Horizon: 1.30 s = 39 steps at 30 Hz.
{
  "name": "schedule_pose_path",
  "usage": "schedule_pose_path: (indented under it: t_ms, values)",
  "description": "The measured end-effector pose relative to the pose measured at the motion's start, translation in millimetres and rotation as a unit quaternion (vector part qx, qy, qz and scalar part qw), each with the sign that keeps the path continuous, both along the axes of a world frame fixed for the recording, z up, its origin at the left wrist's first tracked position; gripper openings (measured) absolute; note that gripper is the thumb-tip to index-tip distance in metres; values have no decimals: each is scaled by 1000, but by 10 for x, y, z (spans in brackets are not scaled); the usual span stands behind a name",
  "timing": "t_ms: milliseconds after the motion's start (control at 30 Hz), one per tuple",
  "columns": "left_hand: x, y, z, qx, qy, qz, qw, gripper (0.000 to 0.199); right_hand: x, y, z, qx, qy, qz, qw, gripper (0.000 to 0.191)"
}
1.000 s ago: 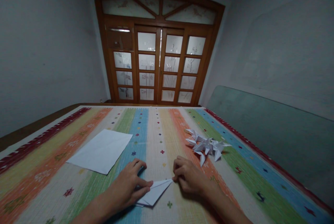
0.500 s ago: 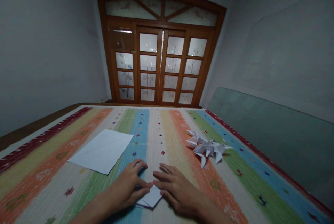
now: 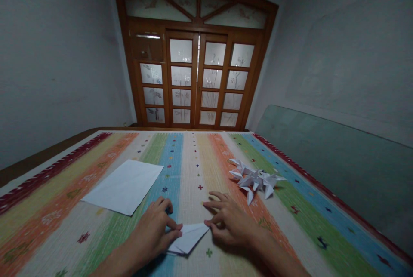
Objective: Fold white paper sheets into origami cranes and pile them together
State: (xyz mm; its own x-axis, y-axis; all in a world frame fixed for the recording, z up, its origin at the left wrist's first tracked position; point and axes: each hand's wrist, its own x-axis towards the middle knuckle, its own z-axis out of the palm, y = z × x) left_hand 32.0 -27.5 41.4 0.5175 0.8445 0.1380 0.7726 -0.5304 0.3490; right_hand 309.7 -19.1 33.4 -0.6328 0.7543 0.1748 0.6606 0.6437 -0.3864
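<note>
A folded piece of white paper (image 3: 191, 241) lies on the striped tablecloth close to me, between both hands. My left hand (image 3: 158, 228) pinches its left side, thumb and index finger pressed together, covering part of that edge. At the paper's right corner, my right hand (image 3: 227, 221) pinches the tip between thumb and index finger; the other fingers are spread out. The paper looks partly folded, with creases and a layered lower edge.
To the left rests a flat white paper sheet (image 3: 124, 186). A cluster of several folded white paper cranes (image 3: 256, 179) sits right of the middle. The striped tablecloth (image 3: 190, 161) covers the table; a pale green board (image 3: 322, 152) stands along the right side.
My right hand has moved to the right, drawing the paper's corner out with it, so more of the folded paper shows. My left hand keeps its place at the left side.
</note>
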Motion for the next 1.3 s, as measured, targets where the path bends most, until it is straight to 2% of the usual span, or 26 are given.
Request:
schedule_pose_path:
  t_ms: [200, 300, 400, 500, 600, 900, 1100, 1300]
  values:
    - [28, -78, 43, 16, 26, 1, 1000, 16, 85, 52, -43, -6, 11, 5, 1000, 25]
    - [101, -192, 11, 54, 44, -12, 998, 18, 59, 35, -32, -2, 18, 15, 1000, 16]
    - [204, -297, -54, 47, 70, -25, 996, 42, -3, -3, -16, 5, 25, 28, 999, 10]
    - [278, -340, -136, 26, 64, -2, 998, 32, -58, -38, -22, 18, 27, 32, 999, 15]
    - [287, -326, -208, 23, 36, 0, 999, 25, -74, -51, -58, 38, 16, 20, 999, 6]
    - [244, -290, -276, 31, -34, -42, 998, 20, -108, -48, -209, 77, 0, 53, 996, 11]
    - [268, -289, -294, 31, -59, -34, 997, 26, -146, -83, -263, 42, 7, 23, 999, 18]
    - [227, -238, -289, -3, -88, -11, 996, 25, -147, -69, -303, -3, 64, -6, 998, 22]
